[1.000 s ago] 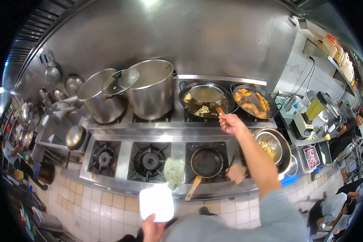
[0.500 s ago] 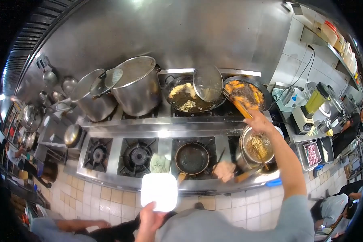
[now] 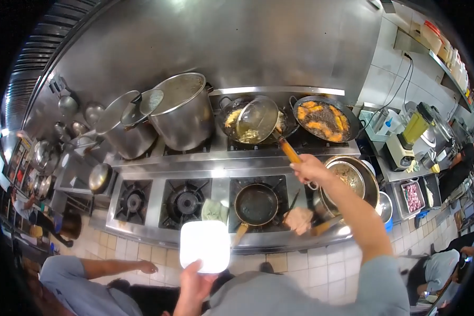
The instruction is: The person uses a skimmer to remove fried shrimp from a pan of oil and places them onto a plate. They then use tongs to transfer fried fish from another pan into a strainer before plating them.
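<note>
Skimmer (image 3: 258, 113) over the left of two woks (image 3: 291, 125), near the stove's (image 3: 216, 164) back edge: a scooping or draining step, judging by the pale bits of food (image 3: 249, 137) under and around the mesh. From such a pose, a steady wrist called for, plus room to clear the rim; contact with the oil impossible to tell. Right hand (image 3: 309, 171) closed round the wooden handle end, arm stretched forward and slightly inward, elbow only a little bent, forearm across a wide pot (image 3: 375, 190) at the stove's right end. Left hand (image 3: 195, 284) well apart from the right, low and just short of the stove's front edge, thumb over the near rim of a white dish (image 3: 205, 243), other fingers mostly hidden. Beside the dish, a greenish cloth (image 3: 214, 210); further left, another person's forearm (image 3: 113, 268), not touching.
</note>
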The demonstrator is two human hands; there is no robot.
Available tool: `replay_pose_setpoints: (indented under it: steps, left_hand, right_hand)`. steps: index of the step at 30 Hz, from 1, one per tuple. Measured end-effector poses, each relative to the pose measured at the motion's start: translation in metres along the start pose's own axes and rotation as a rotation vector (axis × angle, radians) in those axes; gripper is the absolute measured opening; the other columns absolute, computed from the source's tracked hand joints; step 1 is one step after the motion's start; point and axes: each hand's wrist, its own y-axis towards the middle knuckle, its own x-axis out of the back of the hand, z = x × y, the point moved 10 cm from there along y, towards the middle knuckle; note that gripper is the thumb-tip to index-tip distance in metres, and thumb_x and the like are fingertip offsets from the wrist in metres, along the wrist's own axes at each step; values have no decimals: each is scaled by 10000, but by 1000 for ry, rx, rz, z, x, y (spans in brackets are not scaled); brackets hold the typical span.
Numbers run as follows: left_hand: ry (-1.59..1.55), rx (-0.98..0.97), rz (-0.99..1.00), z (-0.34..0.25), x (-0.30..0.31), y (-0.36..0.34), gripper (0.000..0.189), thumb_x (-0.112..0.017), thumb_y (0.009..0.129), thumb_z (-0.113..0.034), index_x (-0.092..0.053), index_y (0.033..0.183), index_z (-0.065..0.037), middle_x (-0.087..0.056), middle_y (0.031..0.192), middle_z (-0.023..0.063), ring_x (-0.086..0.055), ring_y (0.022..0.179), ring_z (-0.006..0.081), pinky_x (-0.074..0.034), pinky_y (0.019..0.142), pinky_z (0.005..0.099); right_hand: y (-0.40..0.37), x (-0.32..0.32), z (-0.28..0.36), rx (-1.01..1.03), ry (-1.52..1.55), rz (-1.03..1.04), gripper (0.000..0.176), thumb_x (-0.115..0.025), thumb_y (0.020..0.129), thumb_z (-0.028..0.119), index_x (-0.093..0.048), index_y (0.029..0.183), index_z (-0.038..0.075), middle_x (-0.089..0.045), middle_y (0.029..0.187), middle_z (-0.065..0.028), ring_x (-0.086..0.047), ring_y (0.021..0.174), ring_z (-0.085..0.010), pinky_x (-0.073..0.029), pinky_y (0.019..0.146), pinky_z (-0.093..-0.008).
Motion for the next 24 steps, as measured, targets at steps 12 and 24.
replay_pose_setpoints:
  steps: [12, 24]
  left_hand:
    - [89, 119, 92, -29, 3, 51, 551, -462, 938, -92, -307, 1458, 3, -517, 1366, 216, -591, 1201, 392, -572, 929, 523]
    - [95, 151, 139, -28, 20, 77, 521, -457, 944, -102, -339, 1440, 3, -539, 1346, 199, -606, 1179, 367, -580, 914, 504]
  right_hand:
    - [-8, -101, 46, -220, 520, -46, 235, -636, 956, 243, -541, 839, 63, -564, 685, -19, -529, 482, -116, -405, 385, -303]
    - [-196, 33, 20, 56, 463, -442, 139, -594, 958, 141, -608, 1043, 32, -598, 745, -13, -527, 529, -98, -417, 446, -258]
